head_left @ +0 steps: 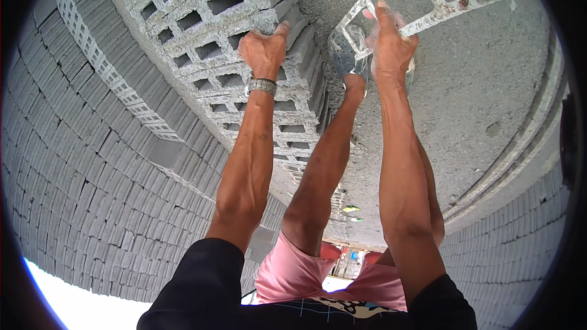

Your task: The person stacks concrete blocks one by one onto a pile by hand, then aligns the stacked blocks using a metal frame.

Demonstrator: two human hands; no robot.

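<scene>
My left hand [264, 52], with a watch on its wrist, is closed on a grey hollow concrete block [238, 1] at the edge of a tall stack. Its thumb lies over the block's edge, and the other fingers curl out of sight toward a hollow. To the right, my right hand [392, 46] grips a bar of a white-smeared metal frame [437, 17]. This frame has open rectangular gaps and a long bar reaching to the upper right. Part of it hangs in front of my shoe [343, 55].
More stacked blocks [79, 177] form a high wall on the left, and another wall of blocks [507, 244] rises at the lower right. Rough concrete ground [465, 104] lies under my feet. A long raised edge [520, 146] curves along the right.
</scene>
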